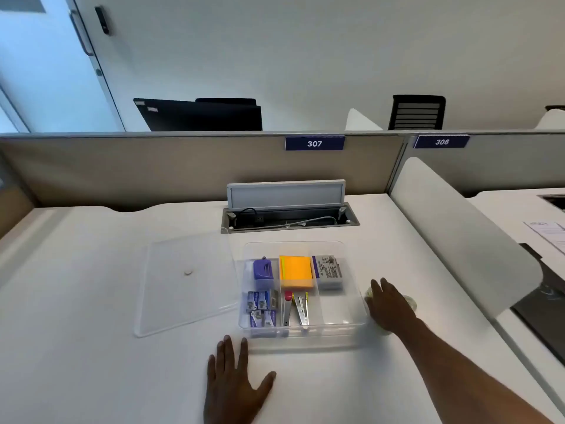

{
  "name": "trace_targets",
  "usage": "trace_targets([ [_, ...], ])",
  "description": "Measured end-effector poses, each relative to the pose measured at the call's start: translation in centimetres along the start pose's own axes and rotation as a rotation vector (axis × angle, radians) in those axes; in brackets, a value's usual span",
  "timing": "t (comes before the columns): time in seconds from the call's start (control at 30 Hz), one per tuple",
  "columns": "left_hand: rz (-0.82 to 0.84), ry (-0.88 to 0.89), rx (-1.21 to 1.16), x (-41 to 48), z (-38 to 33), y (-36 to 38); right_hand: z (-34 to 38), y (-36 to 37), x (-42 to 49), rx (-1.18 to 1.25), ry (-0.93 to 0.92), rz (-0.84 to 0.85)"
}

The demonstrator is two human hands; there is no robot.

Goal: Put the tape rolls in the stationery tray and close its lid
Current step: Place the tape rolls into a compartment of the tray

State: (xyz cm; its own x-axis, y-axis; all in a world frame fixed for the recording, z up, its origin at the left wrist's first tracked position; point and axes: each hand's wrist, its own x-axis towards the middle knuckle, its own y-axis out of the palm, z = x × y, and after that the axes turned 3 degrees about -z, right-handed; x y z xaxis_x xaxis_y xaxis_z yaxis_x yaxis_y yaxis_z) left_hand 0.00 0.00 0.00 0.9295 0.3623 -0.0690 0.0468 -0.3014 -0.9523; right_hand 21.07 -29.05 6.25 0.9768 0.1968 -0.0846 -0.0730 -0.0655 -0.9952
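The step in hand looks like the first pick-up: the right hand [389, 307] lies over the tape rolls [409, 301] on the desk [91, 362], just beside the right wall of the tray [354, 325], with fingers spread and bent down over them, but I cannot tell if it already grips a roll or only covers it. The left hand [235, 384] is open and flat on the desk near its front edge, just in front of the tray's front left corner, and it holds nothing. The tray is clear plastic and stands in the middle of the desk, and its lid [186, 283] is off, lying flat on the desk just beside the tray's left wall. How many rolls there are I cannot count well; pale edges show at three places around the hand, so I judge two or perhaps three. In the tray I count one purple hole punch [263, 270], one orange pad of sticky notes [296, 272], one grey box [328, 272], about five small blue boxes of staples [263, 309] and two staple removers [295, 310]. The front part of the right compartment is free, so the next move calls for closing the fingers on a roll, lifting it over the low wall and setting it there; afterwards the lid must come from the left and go on top
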Motion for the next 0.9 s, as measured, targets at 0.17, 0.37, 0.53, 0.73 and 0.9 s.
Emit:
trace_targets([
  [0.17,0.069,-0.049,-0.089,0.1,0.2,0.1,0.4,-0.3,0.4,-0.080,-0.117,-0.044],
  [0.37,0.040,-0.037,-0.075,0.2,0.7,0.8,0.9,0.7,0.3,-0.067,-0.075,0.039],
  [0.53,0.047,-0.040,-0.102,0.2,0.6,0.5,1.0,1.0,0.5,-0.140,-0.065,0.000],
  [0.73,0.056,-0.031,-0.099,0.2,0.6,0.2,1.0,1.4,0.9,-0.099,-0.040,-0.028],
  [0.9,0.043,-0.042,-0.088,0.3,0.8,0.8,1.7,-0.9,1.7,0.126,0.080,-0.179],
])
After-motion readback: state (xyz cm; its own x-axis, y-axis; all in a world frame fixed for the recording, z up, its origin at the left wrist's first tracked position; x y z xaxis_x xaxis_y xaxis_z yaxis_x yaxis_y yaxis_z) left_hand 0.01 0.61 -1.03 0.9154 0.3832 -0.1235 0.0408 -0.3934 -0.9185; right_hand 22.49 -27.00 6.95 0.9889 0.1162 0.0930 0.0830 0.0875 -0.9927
